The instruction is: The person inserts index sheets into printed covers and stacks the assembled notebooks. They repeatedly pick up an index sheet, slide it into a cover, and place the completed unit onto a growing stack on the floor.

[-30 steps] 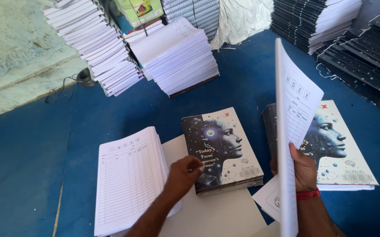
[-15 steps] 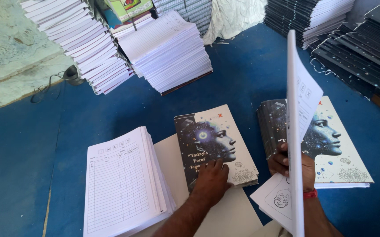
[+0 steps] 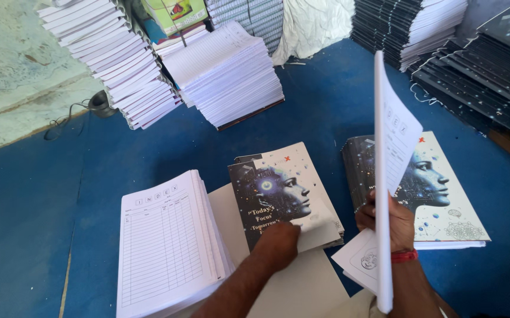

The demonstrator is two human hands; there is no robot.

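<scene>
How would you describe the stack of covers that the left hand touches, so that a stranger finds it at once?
Start from the blue floor. Near its front lie three low piles: white index sheets on the left, then two piles of dark covers showing a head in profile. The wanted stack is the middle one, under the left hand; the other cover pile lies behind the upright sheets in the right hand.

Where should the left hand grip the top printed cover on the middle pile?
By its near bottom edge, coming from the person's side. The top cover lies flat on the pile, and the left hand already rests on that edge, so fingers could slip under there.
</scene>
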